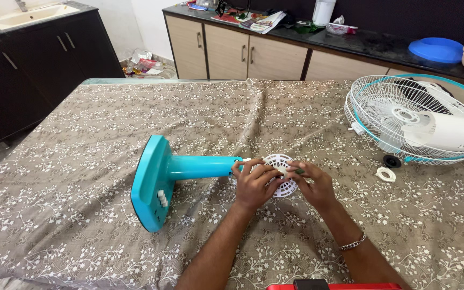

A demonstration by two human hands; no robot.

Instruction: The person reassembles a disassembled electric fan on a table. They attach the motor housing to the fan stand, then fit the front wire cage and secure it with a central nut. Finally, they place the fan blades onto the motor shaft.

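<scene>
1. Nearest to the camera, a red object with a dark part (333, 285) shows at the bottom edge; what it is I cannot tell
2. The left hand (254, 182) has its fingers curled over the white vented motor housing (281, 174) and holds it steady from the left side
3. The right hand (314, 183) (with a metal bracelet (353, 243) on the wrist) has its fingers pinched narrow around a small dark part (299, 171) at the right edge of the housing; whether it is a screw or a knob I cannot tell
4. The housing sits at the end of the teal fan stand (173, 174), which lies on its side on the brown floral tablecloth (81, 161), its flat base with white buttons turned toward the left
5. As a judgement, the step in hand is work on a fastening of the housing; the next move calls for a firm hold by the left hand while the right turns the small part
6. Further right lie a white ring (386, 174) and a small black cap (391, 160), then the white fan guard with the blades (414, 121)
7. Behind stand the cabinets and a dark counter (371, 43) with a blue bowl (435, 49)
</scene>
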